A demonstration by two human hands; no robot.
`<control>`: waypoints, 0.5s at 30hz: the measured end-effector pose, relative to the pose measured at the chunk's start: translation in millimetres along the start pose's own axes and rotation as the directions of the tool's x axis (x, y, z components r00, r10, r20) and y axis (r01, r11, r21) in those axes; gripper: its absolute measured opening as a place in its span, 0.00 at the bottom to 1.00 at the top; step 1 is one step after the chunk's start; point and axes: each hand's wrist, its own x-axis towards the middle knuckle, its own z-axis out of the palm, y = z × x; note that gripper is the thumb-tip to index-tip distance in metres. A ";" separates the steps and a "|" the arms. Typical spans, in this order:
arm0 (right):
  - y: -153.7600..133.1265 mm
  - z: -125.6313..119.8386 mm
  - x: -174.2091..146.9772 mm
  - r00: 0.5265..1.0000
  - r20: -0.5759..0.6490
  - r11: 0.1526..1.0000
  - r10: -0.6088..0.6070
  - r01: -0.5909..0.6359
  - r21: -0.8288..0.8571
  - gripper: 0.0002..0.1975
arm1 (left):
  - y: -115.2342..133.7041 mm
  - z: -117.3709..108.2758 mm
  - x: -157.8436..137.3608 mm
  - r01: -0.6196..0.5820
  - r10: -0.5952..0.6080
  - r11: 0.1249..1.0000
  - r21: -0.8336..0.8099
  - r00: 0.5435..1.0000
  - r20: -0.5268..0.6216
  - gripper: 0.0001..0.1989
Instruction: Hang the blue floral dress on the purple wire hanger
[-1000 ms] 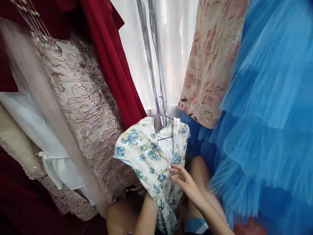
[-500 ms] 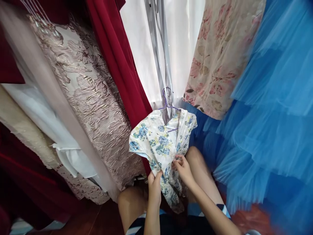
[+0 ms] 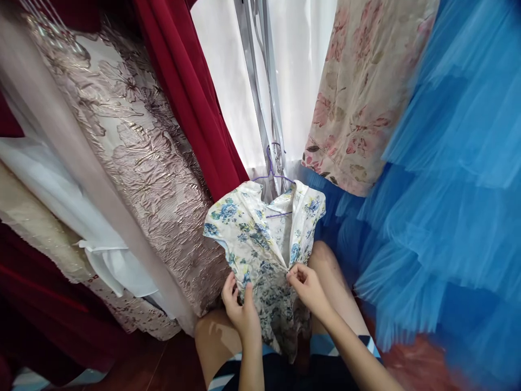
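A white sleeveless-looking garment (image 3: pixel 260 260) with blue and yellow flowers hangs by its shoulders on a thin purple hanger (image 3: pixel 271 172). Its V-shaped front falls open at the neck, and its lower part drops between my knees. My right hand (image 3: pixel 307 285) pinches the front edge at the bottom of the V; anything small between the fingertips is hidden. At the garment's left side is my left hand (image 3: pixel 241 307), thumb and fingers spread apart, lightly against the fabric's edge.
Grey metal uprights (image 3: pixel 260 81) stand behind the hanger, before a white curtain (image 3: pixel 220 70). Dark red cloth (image 3: pixel 183 98) and a pink embossed dress (image 3: pixel 150 157) hang left. A pink floral dress (image 3: pixel 362 108) and blue tulle (image 3: pixel 431 217) hang right.
My left hand has let go of the garment's front and moved left to its side, fingers spreading. The front now lies flatter and its neck gapes wider. My right hand keeps its pinch.
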 end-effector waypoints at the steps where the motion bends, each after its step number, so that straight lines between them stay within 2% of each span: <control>1: -0.6 -1.3 -2.7 1.000 0.007 1.000 0.019 -0.019 0.017 0.10 | -0.3 2.8 -2.6 -0.076 0.071 0.995 0.069 0.995 0.063 0.21; 2: -1.4 -2.4 -5.0 0.999 0.014 0.999 0.032 -0.033 0.033 0.10 | 0.3 6.9 -6.2 -0.149 0.128 0.982 0.113 0.976 0.176 0.16; 4: -3.2 -3.9 -8.3 0.999 0.024 0.998 0.042 -0.043 0.051 0.10 | 4.0 17.9 -16.0 -0.262 0.196 0.959 0.112 0.893 0.405 0.10; 6: -4.6 -5.0 -10.0 0.999 0.031 0.997 0.044 -0.045 0.055 0.09 | 8.5 30.2 -27.2 -0.274 0.196 0.959 0.078 0.834 0.515 0.10; 10: -8.0 -7.8 -12.2 0.992 0.060 0.981 0.107 -0.116 0.158 0.10 | 14.7 45.4 -42.0 -0.180 0.105 0.979 0.099 0.852 0.512 0.07; 15: -23.6 -10.1 -10.9 0.982 0.060 0.950 0.178 -0.187 0.250 0.11 | 18.5 43.6 -43.4 -0.187 0.111 0.978 0.088 0.837 0.536 0.08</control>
